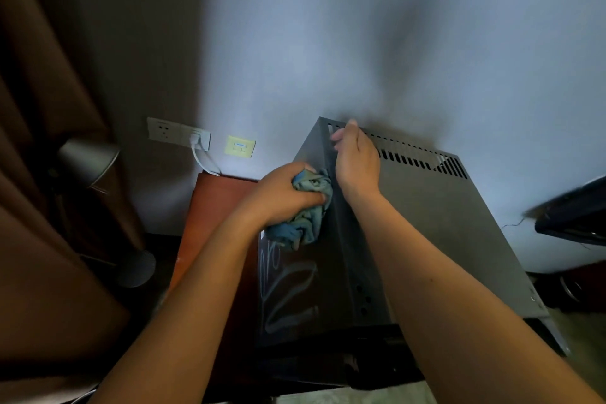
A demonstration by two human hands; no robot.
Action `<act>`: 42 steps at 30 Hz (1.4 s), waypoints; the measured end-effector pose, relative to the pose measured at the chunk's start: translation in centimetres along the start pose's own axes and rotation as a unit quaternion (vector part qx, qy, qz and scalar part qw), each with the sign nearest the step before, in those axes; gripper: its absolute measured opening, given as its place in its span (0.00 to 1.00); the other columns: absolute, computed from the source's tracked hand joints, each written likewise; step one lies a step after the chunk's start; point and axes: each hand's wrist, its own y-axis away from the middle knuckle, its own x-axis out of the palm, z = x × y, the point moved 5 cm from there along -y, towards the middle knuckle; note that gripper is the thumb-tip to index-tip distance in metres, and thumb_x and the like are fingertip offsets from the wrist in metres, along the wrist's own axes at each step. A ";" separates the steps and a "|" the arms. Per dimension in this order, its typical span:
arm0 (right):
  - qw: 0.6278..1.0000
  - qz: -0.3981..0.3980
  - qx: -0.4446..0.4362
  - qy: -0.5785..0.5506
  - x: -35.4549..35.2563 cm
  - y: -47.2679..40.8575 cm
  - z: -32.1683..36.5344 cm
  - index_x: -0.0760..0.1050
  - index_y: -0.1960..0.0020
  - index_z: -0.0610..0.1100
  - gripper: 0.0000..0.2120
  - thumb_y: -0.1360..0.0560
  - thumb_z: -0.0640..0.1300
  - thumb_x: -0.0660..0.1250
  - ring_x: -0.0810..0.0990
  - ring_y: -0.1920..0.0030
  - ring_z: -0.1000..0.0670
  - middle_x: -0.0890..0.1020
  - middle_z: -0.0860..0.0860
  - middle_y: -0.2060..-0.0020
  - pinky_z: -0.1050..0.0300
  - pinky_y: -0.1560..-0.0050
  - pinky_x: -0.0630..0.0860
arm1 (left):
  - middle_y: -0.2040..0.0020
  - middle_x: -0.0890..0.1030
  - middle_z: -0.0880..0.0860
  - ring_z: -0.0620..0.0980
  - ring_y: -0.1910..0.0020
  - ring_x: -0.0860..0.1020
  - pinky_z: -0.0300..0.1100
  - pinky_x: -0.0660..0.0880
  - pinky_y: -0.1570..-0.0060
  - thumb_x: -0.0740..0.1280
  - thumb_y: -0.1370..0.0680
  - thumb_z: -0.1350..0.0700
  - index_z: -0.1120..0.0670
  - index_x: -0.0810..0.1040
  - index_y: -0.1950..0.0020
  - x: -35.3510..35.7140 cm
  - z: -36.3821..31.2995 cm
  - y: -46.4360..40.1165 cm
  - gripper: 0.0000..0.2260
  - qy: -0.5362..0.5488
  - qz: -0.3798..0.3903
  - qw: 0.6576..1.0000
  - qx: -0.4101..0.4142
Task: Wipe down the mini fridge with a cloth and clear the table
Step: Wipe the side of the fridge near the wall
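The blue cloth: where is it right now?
In the head view, the blue cloth sits bunched in the left hand, pressed against the mini fridge on its left side near the top, beside the right hand.

Body in view: two forearms and hands only. Left hand (282, 190) and right hand (355, 162) both bare, no gloves, rings, watch or wristband. Both forearms bare right down to the bottom frame edge, no sleeve or cuff showing. Fingernails short, unpainted where visible.
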 end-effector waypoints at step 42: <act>0.999 -0.015 -0.030 0.004 -0.1 -0.2 -0.2 0.77 0.58 0.40 0.17 0.18 0.43 0.53 0.76 0.60 0.52 0.77 0.53 0.65 0.50 0.56 0.72 | 0.52 0.81 0.51 0.50 0.54 0.81 0.48 0.79 0.52 0.70 0.26 0.50 0.47 0.74 0.52 -1.4 -1.7 -7.3 0.07 0.026 -0.158 0.987 -0.010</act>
